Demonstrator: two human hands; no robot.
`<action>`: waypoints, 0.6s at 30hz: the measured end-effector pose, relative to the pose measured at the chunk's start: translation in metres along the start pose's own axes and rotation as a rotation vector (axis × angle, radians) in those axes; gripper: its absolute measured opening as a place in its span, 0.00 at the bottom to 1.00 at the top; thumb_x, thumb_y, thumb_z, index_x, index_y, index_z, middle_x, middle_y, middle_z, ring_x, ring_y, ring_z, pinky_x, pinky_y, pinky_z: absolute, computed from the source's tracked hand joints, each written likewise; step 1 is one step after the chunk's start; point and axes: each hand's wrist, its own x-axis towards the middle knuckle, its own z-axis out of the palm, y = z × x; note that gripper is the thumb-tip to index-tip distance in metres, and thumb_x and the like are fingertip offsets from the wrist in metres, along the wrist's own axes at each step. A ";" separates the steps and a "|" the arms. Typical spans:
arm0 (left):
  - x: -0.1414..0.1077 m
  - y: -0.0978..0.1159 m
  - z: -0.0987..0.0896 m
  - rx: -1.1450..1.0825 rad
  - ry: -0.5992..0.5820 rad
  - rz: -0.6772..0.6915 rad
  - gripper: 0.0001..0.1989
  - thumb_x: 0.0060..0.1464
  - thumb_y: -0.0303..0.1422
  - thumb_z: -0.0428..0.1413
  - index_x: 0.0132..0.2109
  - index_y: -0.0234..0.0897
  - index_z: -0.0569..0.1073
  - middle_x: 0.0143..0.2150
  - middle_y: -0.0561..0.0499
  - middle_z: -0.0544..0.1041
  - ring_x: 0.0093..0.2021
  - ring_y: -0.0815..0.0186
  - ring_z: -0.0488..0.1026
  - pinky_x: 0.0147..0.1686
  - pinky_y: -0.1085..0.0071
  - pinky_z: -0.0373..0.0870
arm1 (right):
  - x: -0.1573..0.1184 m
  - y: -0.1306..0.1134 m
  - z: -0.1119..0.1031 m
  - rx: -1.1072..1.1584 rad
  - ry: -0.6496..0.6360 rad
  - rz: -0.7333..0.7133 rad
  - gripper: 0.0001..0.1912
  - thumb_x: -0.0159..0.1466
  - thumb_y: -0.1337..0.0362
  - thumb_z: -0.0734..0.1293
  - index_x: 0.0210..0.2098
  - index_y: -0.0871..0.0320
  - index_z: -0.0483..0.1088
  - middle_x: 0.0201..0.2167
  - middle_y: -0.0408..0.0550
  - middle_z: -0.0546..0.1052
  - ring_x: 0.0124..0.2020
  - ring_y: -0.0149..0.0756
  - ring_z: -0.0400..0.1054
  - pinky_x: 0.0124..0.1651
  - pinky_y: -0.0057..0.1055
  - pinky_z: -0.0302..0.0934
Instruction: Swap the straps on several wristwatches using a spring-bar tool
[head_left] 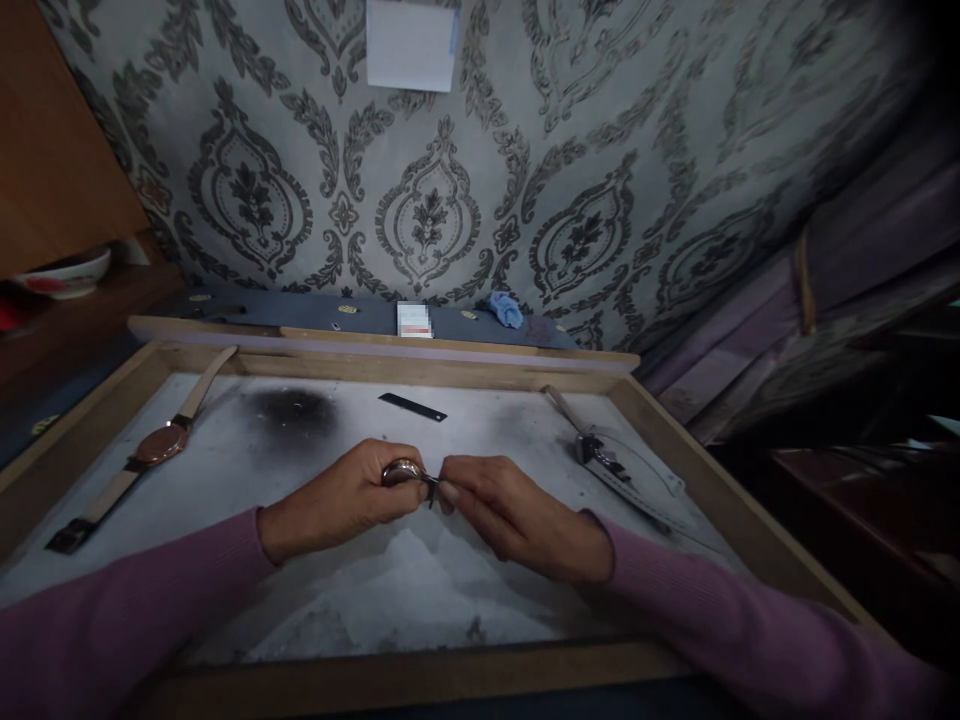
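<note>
Over the middle of the shallow wooden tray, my left hand [356, 492] grips a round, shiny watch case [401, 472] between thumb and fingers. My right hand [506, 505] meets it from the other side, its fingers pinched together at a small dark piece [433, 486] on the edge of the case. Whether that piece is part of the watch or a tool cannot be made out. A flat dark strip with a hole at one end [412, 407] lies behind my hands. On the left rests a wristwatch with a copper-coloured case [161, 441]; another wristwatch [600, 457] lies on the right.
The tray's wooden rim [750, 490] surrounds the pale, smudged work surface. Behind it, a ledge bears a small printed box [415, 320] and a crumpled blue cloth [505, 309]. A bowl [66, 274] sits on a shelf at left; a purple curtain [757, 320] hangs at right.
</note>
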 end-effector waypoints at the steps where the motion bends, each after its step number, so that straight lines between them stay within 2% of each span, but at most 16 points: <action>1: 0.000 0.000 0.000 -0.005 0.000 0.000 0.12 0.52 0.30 0.51 0.24 0.38 0.57 0.22 0.61 0.52 0.22 0.73 0.48 0.23 0.74 0.48 | 0.000 0.000 0.000 0.001 0.002 -0.001 0.15 0.71 0.64 0.52 0.28 0.58 0.59 0.23 0.41 0.62 0.24 0.28 0.58 0.31 0.28 0.55; 11: 0.000 0.000 0.000 -0.008 -0.001 -0.008 0.12 0.51 0.30 0.52 0.24 0.38 0.57 0.22 0.61 0.52 0.22 0.73 0.48 0.22 0.75 0.47 | 0.002 0.002 0.000 -0.020 -0.009 -0.007 0.17 0.72 0.61 0.52 0.28 0.57 0.58 0.23 0.42 0.62 0.25 0.28 0.58 0.31 0.28 0.54; 18: -0.001 0.002 0.000 -0.041 -0.002 -0.073 0.11 0.51 0.30 0.51 0.24 0.38 0.58 0.20 0.62 0.53 0.20 0.75 0.49 0.20 0.75 0.47 | 0.001 0.001 -0.002 -0.025 -0.016 -0.026 0.18 0.73 0.59 0.50 0.28 0.58 0.58 0.23 0.41 0.62 0.24 0.28 0.58 0.30 0.27 0.55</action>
